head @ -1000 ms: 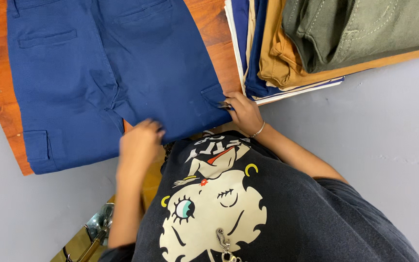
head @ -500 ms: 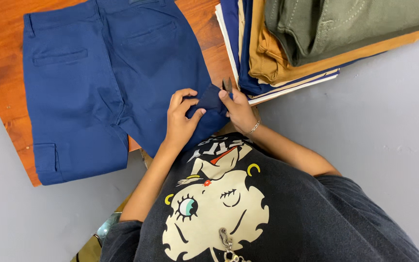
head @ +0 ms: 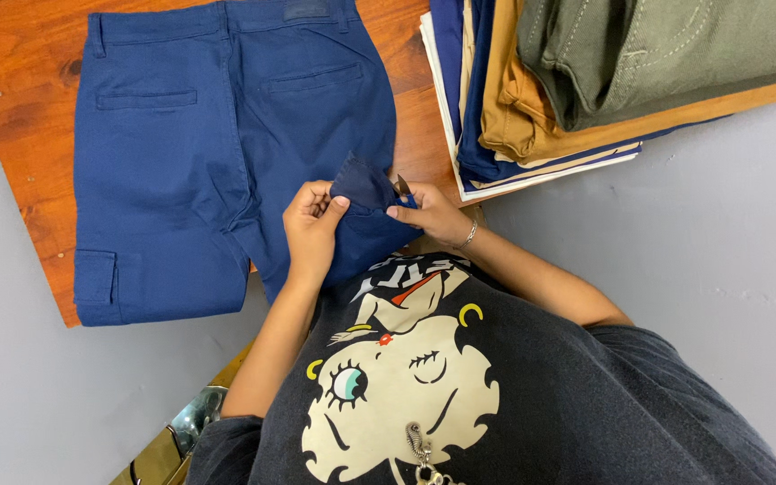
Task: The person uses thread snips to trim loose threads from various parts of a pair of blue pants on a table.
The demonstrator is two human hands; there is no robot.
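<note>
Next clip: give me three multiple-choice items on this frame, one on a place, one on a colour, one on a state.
1. Where does the stack of folded garments lie, in the picture?
A. right of the blue trousers
B. on the grey floor
C. under the trousers

2. What colour is the top folded garment?
A. red
B. olive green
C. white

3. What are the left hand and the right hand doing?
A. resting flat
B. pinching the trousers' lifted edge
C. holding nothing

Answers: 1 A, beside them on the wooden table; 2 B, olive cloth tops it; 3 B, both grip raised fabric.
</note>
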